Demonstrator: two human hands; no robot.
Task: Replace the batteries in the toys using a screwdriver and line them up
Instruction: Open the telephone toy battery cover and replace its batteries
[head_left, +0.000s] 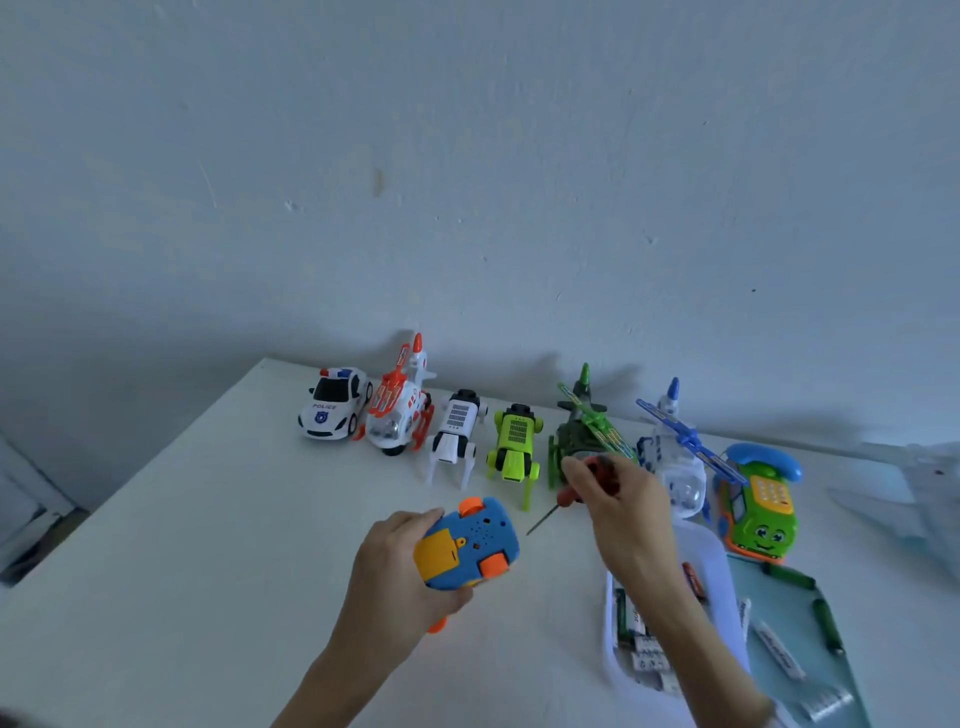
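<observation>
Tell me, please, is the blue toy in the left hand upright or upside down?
Upside down: the blue toy shows its underside, orange wheels and yellow battery cover facing up.

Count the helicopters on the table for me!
3, all in the back row: an orange helicopter beside the police car, a green helicopter in the middle, and a blue helicopter beside the toy phone. None seems hidden.

Seven toys stand in a row at the back of the surface, by the wall. The trays lie in front, on the right.
</observation>
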